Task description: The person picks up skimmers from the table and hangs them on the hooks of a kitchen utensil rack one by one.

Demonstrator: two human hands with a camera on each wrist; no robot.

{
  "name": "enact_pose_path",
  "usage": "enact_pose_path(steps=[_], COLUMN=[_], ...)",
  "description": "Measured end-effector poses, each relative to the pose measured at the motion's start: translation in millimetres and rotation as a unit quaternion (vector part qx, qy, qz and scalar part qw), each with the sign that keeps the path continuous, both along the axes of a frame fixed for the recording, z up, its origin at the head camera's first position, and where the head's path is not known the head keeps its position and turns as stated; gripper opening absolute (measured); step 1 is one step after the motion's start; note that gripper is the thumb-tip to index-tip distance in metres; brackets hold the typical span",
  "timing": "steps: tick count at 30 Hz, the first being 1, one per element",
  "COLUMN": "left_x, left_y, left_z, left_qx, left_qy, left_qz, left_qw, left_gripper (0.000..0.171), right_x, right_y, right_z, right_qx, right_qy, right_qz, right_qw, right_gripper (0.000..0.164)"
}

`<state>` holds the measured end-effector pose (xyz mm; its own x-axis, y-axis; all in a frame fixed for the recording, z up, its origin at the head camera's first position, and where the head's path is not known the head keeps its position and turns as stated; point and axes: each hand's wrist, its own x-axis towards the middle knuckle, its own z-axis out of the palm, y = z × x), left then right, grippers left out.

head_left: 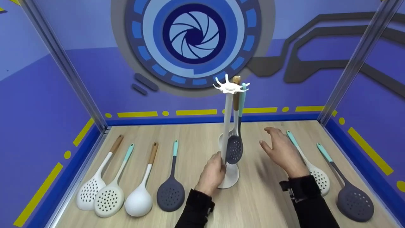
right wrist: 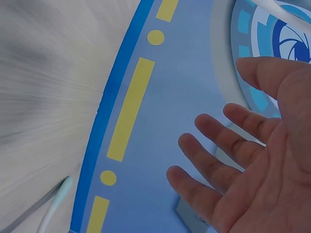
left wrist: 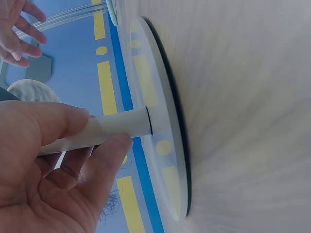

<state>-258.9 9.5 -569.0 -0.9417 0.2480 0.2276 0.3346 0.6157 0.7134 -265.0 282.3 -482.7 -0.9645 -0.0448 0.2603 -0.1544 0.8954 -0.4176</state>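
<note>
A white utensil stand (head_left: 227, 126) with a round base and a crown of hooks stands mid-table. My left hand (head_left: 211, 174) grips its pole low down; the left wrist view has thumb and fingers around the pole (left wrist: 114, 127) just above the base. From the hooks hang a dark grey skimmer (head_left: 234, 150) with a mint handle and, partly hidden behind it, a white utensil with a wooden handle (head_left: 236, 101). To the right of the stand, my right hand (head_left: 283, 153) is in the air with fingers spread and nothing held, beside a pale skimmer (head_left: 319, 180) with a mint handle.
On the left lie a white skimmer (head_left: 90, 193) with a wooden handle, a cream skimmer (head_left: 109, 201), a white ladle (head_left: 138, 201) and a dark grey skimmer (head_left: 171, 194). Another dark skimmer (head_left: 355, 202) lies far right. Blue panels (head_left: 177, 107) enclose the table.
</note>
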Motion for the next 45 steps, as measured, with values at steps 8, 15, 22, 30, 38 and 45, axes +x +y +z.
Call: enact_pose_path(steps=[8,15,22,30,38,45], left_x=[0.4,0.4,1.9,2.0,0.7,-0.8], left_y=[0,0,1,0,0,0], left_z=[-0.6,0.8,1.5,1.0,-0.4,-1.1], left_qx=[-0.001,0.002,-0.002,-0.003,-0.003,-0.008], left_qy=[0.002,-0.012,-0.019,-0.02,-0.026,-0.009], left_qz=[0.001,0.003,0.004,0.003,0.001,0.0], left_qw=[1.0,0.9999,0.9998,0.9998,0.9997,0.9999], left_gripper=[0.041,0.044,0.043,0.046,0.05,0.044], right_x=[3.2,3.7,3.8,5.3,3.2,2.6], right_y=[5,10,17,22,29,37], right_z=[-7.2,-13.7,-23.5,-29.7,-36.1,-43.3], right_qx=[-0.003,0.012,0.01,0.006,0.011,0.014], right_qy=[-0.023,-0.024,-0.017,-0.016,-0.048,-0.056], right_qz=[-0.012,-0.025,-0.032,-0.035,-0.053,-0.059], right_qw=[1.0,0.999,0.999,0.999,0.997,0.997], right_gripper=[0.064,0.065,0.064,0.065,0.068,0.069])
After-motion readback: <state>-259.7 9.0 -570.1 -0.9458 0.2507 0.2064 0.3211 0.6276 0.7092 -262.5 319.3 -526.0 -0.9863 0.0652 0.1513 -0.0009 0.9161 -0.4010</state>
